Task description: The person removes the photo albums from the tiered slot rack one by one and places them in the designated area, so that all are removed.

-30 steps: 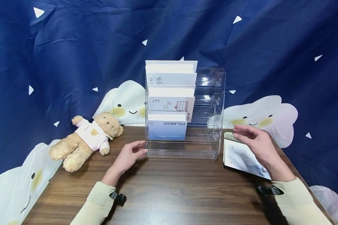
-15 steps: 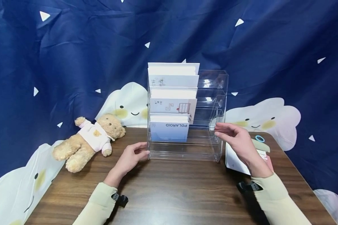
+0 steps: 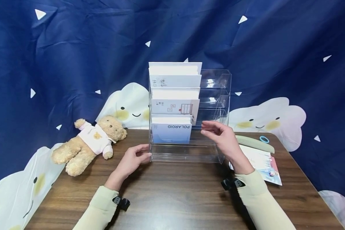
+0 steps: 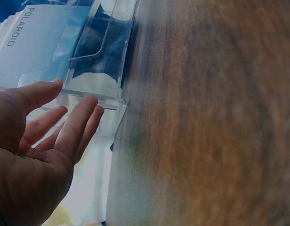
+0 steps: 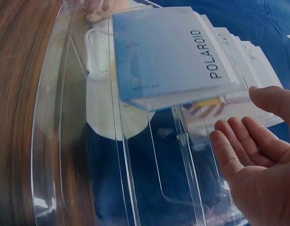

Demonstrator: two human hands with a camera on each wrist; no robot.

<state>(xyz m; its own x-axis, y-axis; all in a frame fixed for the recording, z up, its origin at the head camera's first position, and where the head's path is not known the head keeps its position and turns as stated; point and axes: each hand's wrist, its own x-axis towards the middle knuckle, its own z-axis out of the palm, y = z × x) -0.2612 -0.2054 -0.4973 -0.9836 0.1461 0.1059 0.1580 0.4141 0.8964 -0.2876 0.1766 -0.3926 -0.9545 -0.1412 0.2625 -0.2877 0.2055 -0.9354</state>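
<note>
A clear acrylic tiered rack [image 3: 184, 157] stands on the wooden table. On its left side it holds white-edged books in three tiers, the lowest a blue-and-white POLAROID book [image 3: 171, 133]. My left hand [image 3: 133, 160] is at the rack's lower left corner, its thumb and fingertips right at the clear edge in the left wrist view. In front of the rack's right part hovers my right hand [image 3: 225, 140], thumb and fingers apart with nothing between them. Its fingertips point toward the right edge of the POLAROID book [image 5: 173, 56] in the right wrist view.
Right of the rack lie a white picture book [image 3: 261, 164], partly behind my right wrist, a green comb [image 3: 256, 143] and a blue ring [image 3: 264, 139]. A teddy bear [image 3: 93, 140] lies at the left. A blue patterned curtain [image 3: 103, 41] hangs behind the table.
My right hand has moved left from over the picture book to the front of the rack, uncovering the comb and blue ring. My left hand stays at the rack's corner.
</note>
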